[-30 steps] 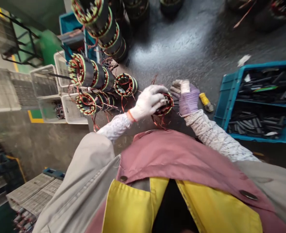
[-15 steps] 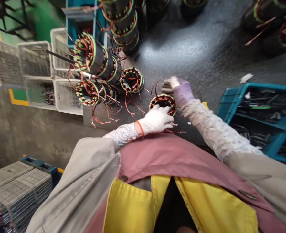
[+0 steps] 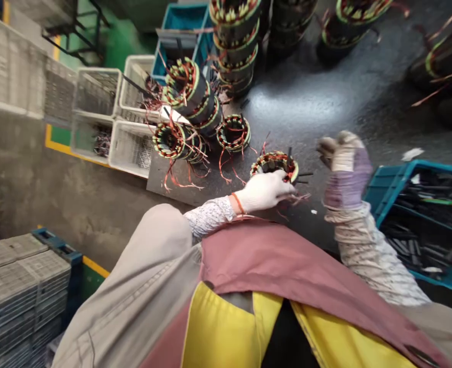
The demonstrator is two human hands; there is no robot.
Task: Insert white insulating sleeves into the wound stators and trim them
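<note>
- Head view, clock centred on the item in hand: one wound ring (image 3: 270, 159), open end up, on the dark surface (image 3: 310, 115).
- Left hand (image 3: 266, 191), white glove: at six o'clock, laid against the ring's near rim, apparently to steady it. Fingers partly bent, fingertips beside loose copper leads (image 3: 301, 198); whether the grip pinches a lead, cannot tell.
- Right hand (image 3: 346, 166), purple-and-white glove: at three o'clock, apart from the ring. Fingers curled inward; anything between them, cannot tell.
- Black tubes (image 3: 306, 175): thin, jutting from beside the ring toward three o'clock, close to its rim.
- Blue bin (image 3: 379, 191): at four o'clock, divided, holding loose black pieces (image 3: 405, 246); seemingly placed for the right hand's easy reach.
- Single ring (image 3: 233, 134): at ten o'clock, near, leads trailing over the surface.
- Stacked rings (image 3: 237, 50): at eleven o'clock, piled end on end, presumably to save room.
- White crates (image 3: 134, 148): at nine o'clock, beyond the surface's edge.
</note>
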